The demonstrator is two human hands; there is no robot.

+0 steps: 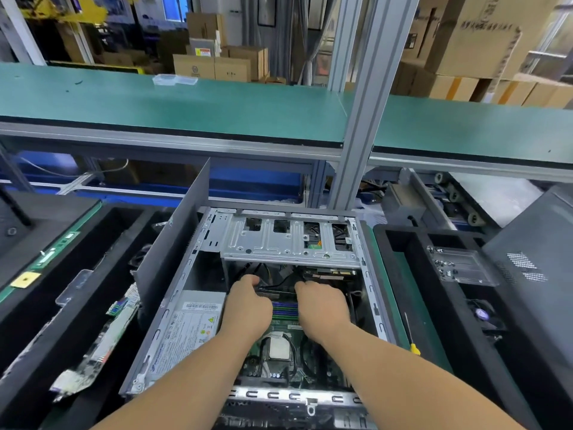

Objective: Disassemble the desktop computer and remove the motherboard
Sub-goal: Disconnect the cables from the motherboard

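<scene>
we had both hands down inside the open computer case (173, 305), which lay on its side on the counter (412, 305) with its side panel off. the motherboard (279, 352) sat flat on the case floor, still in place, its cpu socket (280, 347) showing between our forearms and its long axis running from the near rear edge of the case away toward the drive cage (288, 240).

relative to the cpu socket, our left hand (248, 308) was just beyond it and to its left, and our right hand (322, 308) just beyond it and to its right. both sets of fingers were curled downward at the far end of the purple-and-green memory slots (284, 310), which lay between the two hands. the fingertips were hidden behind the knuckles, so we could not tell whether they pinched a memory stick, a latch or one of the black cables (276, 287) running across there, or merely pressed on something.

the relation that mattered, as we judged it: whatever had to come free lay directly under and between our fingertips, beyond the socket and just short of the drive cage, about equally near to either hand. the power supply (192, 324) stood to the socket's left.
</scene>
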